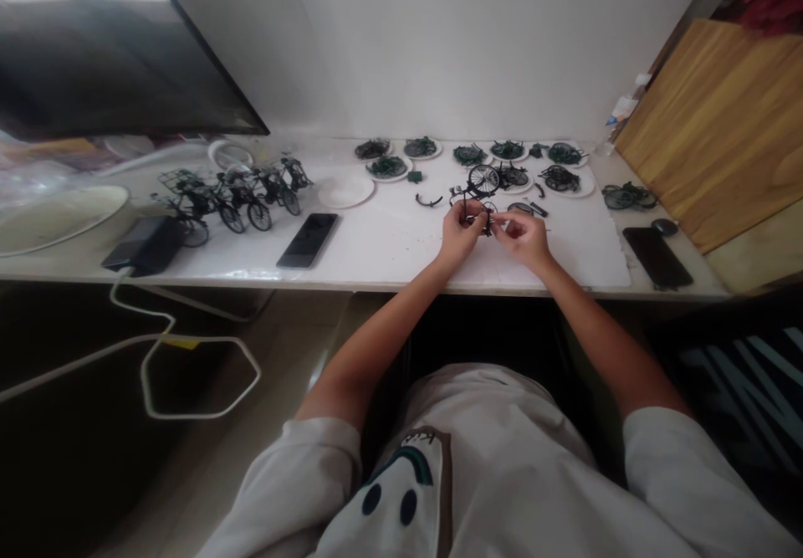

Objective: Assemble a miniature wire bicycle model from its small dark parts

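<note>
the left hand (462, 225) grasps a dark model bicycle (482, 191) above the bench (251, 255); its fingers curl around the frame, with the thumb on the side facing the wearer. the right hand (525, 236) meets the bicycle at its near end: index finger extended toward the left hand, thumb below it, remaining fingers folded toward the palm. whether the right fingertips pinch a part or only press it cannot be told.

arm position: both forearms extend forward over the front edge of the bench and converge. the left forearm (401, 311) angles inward to the right; the right forearm (593, 328) angles inward to the left. both elbows are bent and held outward from the torso. the hands sit close together, nearly level with each other.

bicycle position: between the hands and just beyond them, with one spoked wheel standing clear on the far side.

adjacent items: a curved black part (430, 202) lies to the left of the bicycle. plates of dark parts (561, 178) stand beyond the hands. a smartphone (307, 240) and a row of model bicycles (237, 188) occupy the left side.
</note>
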`<act>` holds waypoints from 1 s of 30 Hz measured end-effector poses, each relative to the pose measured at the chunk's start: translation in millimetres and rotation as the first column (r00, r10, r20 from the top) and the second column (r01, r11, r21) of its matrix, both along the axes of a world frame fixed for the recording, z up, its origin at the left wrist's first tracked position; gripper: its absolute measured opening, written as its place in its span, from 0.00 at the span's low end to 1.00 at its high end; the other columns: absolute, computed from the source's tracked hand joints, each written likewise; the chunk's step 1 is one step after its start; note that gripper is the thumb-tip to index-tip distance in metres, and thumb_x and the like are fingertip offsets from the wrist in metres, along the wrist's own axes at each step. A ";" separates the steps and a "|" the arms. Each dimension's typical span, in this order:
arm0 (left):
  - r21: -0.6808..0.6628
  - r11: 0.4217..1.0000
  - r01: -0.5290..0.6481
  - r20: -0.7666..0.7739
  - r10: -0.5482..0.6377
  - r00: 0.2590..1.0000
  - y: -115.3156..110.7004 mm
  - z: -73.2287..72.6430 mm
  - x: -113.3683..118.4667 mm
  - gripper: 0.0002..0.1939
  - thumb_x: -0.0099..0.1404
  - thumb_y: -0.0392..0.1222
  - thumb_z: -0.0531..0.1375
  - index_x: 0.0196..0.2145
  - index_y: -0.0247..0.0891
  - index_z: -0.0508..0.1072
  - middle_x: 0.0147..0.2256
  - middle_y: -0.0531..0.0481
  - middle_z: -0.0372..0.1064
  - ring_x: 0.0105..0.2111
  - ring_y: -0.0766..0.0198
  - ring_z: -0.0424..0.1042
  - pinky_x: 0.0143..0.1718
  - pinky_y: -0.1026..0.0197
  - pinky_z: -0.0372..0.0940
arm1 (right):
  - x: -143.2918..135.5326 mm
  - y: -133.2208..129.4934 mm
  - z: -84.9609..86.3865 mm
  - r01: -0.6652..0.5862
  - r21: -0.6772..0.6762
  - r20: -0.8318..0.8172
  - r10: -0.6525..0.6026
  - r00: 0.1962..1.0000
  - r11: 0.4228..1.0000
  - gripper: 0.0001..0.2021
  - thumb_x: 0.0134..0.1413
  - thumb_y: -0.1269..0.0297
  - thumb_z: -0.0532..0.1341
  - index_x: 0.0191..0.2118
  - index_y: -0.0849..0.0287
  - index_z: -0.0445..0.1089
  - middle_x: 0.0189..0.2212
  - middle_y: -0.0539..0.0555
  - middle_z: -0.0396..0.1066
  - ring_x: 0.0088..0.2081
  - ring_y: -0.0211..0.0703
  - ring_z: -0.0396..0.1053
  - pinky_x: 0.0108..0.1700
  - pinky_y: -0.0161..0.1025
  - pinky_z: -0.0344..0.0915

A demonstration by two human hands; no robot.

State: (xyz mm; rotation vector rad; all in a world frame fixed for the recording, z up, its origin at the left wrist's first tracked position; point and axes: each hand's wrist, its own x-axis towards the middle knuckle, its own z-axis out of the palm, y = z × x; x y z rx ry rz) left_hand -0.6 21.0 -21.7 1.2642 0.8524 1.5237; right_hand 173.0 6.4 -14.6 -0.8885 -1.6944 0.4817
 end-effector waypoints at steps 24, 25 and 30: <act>0.027 1.000 0.001 -0.031 0.000 1.000 0.1 -0.4 2.3 0.19 0.64 0.42 0.73 0.46 0.41 0.69 0.45 0.45 0.78 0.34 0.67 0.78 0.33 0.64 0.73 | -0.9 0.3 -0.3 0.013 -0.116 -0.082 -0.022 0.996 0.993 0.21 0.58 0.45 0.73 0.49 0.54 0.80 0.35 0.53 0.78 0.25 0.36 0.64 0.26 0.38 0.61; 0.032 0.999 -0.001 -0.038 0.002 0.999 -0.2 -0.3 2.5 0.19 0.64 0.43 0.73 0.46 0.41 0.69 0.45 0.45 0.79 0.34 0.67 0.78 0.33 0.64 0.73 | -0.7 1.4 -0.7 0.014 -0.129 -0.103 -0.028 0.994 0.991 0.23 0.57 0.43 0.73 0.50 0.53 0.78 0.35 0.52 0.78 0.25 0.37 0.65 0.27 0.38 0.62; 0.075 0.997 0.004 -0.083 0.002 0.997 -2.4 -0.5 3.7 0.20 0.64 0.46 0.75 0.46 0.41 0.70 0.45 0.46 0.79 0.33 0.67 0.78 0.31 0.66 0.71 | 0.5 7.7 -2.5 0.027 -0.124 -0.192 -0.051 0.980 0.992 0.29 0.55 0.37 0.74 0.52 0.50 0.70 0.37 0.52 0.78 0.28 0.38 0.69 0.29 0.37 0.66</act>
